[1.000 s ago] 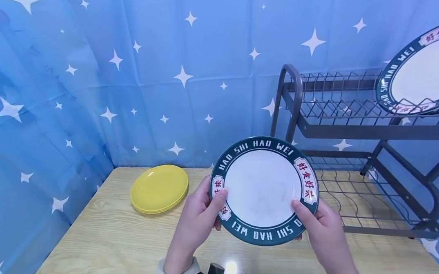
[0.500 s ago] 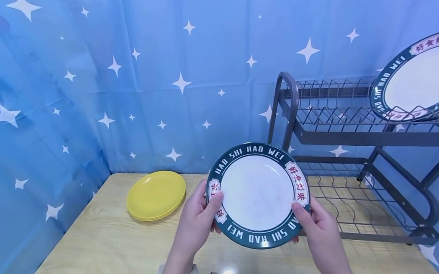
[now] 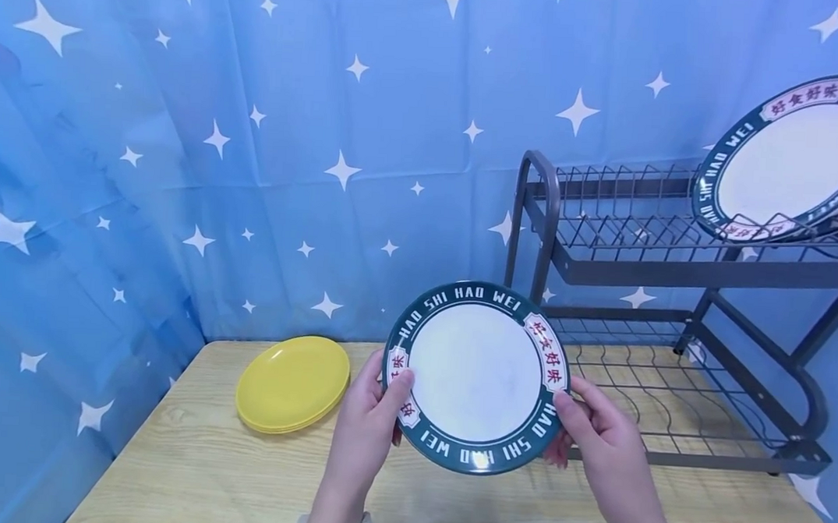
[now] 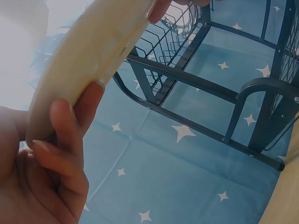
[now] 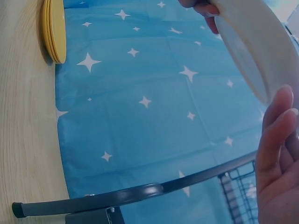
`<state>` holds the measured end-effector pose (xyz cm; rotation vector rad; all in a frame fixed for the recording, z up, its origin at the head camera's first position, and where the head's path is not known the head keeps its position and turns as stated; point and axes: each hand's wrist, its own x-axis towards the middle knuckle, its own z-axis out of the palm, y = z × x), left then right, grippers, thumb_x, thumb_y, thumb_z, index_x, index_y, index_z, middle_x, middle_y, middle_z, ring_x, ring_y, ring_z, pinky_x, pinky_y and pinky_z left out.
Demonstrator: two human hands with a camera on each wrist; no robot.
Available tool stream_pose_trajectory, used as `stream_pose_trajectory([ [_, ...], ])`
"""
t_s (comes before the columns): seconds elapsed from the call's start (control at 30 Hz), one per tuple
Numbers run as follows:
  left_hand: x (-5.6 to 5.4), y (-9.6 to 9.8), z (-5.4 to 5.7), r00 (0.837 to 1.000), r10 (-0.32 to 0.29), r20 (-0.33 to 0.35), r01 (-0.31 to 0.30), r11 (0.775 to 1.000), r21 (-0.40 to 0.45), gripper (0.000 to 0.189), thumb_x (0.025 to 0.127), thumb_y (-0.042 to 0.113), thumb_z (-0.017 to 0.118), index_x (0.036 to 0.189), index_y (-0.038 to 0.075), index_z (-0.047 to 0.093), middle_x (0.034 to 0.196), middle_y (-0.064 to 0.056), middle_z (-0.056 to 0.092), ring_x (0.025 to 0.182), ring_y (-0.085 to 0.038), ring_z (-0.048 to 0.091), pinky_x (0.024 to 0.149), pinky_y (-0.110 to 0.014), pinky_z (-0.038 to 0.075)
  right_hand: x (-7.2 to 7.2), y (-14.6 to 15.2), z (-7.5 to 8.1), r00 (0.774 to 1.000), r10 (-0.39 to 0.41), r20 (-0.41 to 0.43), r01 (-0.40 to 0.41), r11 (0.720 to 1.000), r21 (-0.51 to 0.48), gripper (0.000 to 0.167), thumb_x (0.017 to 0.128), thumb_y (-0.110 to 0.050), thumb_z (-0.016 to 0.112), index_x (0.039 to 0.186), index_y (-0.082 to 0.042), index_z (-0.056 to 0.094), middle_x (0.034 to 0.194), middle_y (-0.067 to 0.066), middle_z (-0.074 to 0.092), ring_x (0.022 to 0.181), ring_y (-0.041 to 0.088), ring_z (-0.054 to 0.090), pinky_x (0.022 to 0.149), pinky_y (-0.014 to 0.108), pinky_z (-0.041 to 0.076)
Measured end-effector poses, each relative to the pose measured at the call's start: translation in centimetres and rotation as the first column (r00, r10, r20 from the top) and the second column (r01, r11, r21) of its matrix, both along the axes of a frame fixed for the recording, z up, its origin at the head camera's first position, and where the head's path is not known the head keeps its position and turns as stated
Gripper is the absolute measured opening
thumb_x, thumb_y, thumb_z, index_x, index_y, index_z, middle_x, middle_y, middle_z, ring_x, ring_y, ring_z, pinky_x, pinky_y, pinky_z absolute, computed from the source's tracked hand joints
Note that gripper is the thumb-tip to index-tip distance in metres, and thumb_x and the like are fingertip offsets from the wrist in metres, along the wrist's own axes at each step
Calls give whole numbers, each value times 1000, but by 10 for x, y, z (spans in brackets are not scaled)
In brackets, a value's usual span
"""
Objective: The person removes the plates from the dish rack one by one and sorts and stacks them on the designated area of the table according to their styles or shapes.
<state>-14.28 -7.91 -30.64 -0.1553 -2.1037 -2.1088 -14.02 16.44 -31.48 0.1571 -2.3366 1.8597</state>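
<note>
A round plate point(image 3: 477, 373) with a white centre and a dark green lettered rim is held up over the table, its face towards me. My left hand point(image 3: 364, 435) grips its left edge, thumb on the front and fingers behind. On the opposite edge my right hand point(image 3: 606, 445) pinches the rim, its thumb at the lower right. Both wrist views show the plate's pale underside point(image 4: 79, 60), with curled fingertips point(image 5: 280, 100) against it. A stack of yellow plates point(image 3: 293, 385) lies on the table left of my left hand.
A dark two-tier wire dish rack point(image 3: 671, 274) stands on the right of the wooden table point(image 3: 199, 470). Matching green-rimmed plates point(image 3: 792, 161) lean in its upper tier, cut off at the view's edge. A blue star-patterned curtain point(image 3: 291, 131) hangs behind and to the left.
The head view has tilted up and turned slightly right, so the scene sits lower and further left. The plate stays in both hands; the right thumb lies nearer its outer edge.
</note>
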Motion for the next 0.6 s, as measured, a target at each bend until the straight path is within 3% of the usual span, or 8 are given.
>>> stream_pose_trajectory([
  [0.27,-3,-2,-4,998,41,39,-42,999,20,37,88,36,55,122,23,47,82,-7,66,49,-19,50,41,-22,39,-3,2,-3,999,-31,14,31,999,14,46,91,-43,42,126,-13,45,75,14,59,61,26,58,55,34,51],
  [0.43,-8,-5,-11,996,77,53,-79,996,35,36,88,35,54,122,22,47,79,-9,65,47,-20,46,39,-22,37,-1,11,-1,992,-48,-114,51,998,25,38,94,-36,39,126,-16,45,74,14,58,58,26,57,51,33,50],
  [0.6,-18,-8,-23,992,105,67,-106,994,8,36,89,33,53,122,20,48,75,-10,64,43,-17,44,38,-22,37,3,26,9,958,-124,-258,121,992,-27,34,95,-20,41,127,-11,45,74,16,57,57,23,55,48,28,49],
])
